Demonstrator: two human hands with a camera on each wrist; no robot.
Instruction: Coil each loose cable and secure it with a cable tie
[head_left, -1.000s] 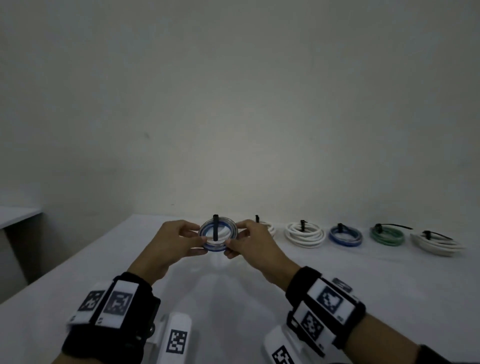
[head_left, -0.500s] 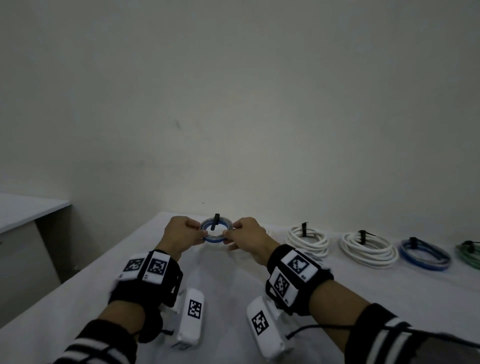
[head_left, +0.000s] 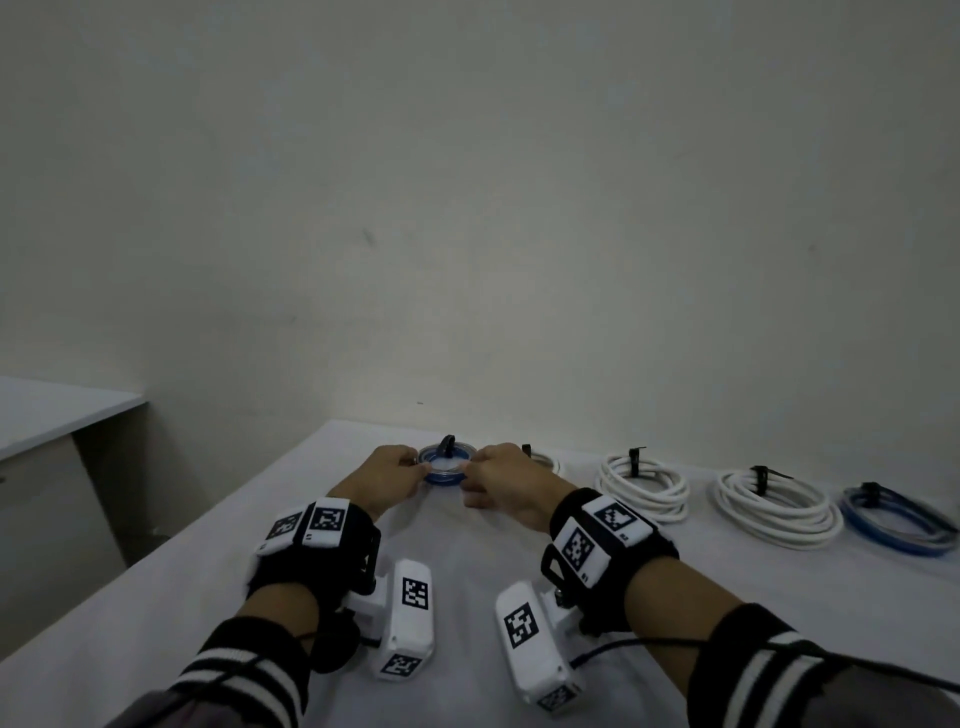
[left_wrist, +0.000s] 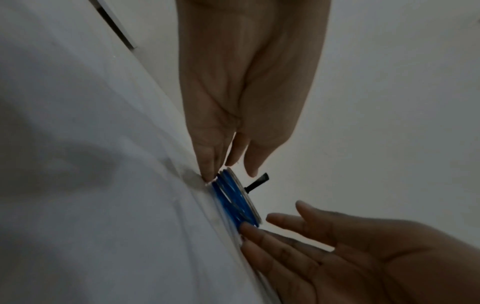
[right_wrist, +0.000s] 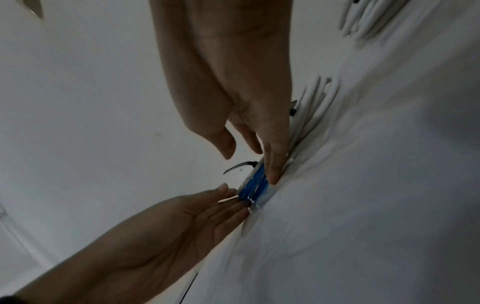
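A small blue-and-white cable coil (head_left: 443, 481) bound by a black cable tie (head_left: 445, 445) lies flat on the white table (head_left: 457, 551), at the left end of a row of tied coils. My left hand (head_left: 414, 467) touches its left side and my right hand (head_left: 474, 469) its right side. In the left wrist view the left hand (left_wrist: 231, 160) has straight fingers, their tips at the edge of the coil (left_wrist: 233, 197). In the right wrist view the right hand (right_wrist: 253, 148) also has straight fingers against the coil (right_wrist: 253, 189).
To the right lie a small white coil (head_left: 544, 460), two larger white coils (head_left: 644, 486) (head_left: 776, 506) and a blue coil (head_left: 898, 525), each tied. A wall stands just behind them. The table's left edge is near; a side desk (head_left: 52, 410) stands further left.
Both hands have carried the blue coil forward and down. It was held up and tilted before; now it lies flat on the table and the fingers have straightened.
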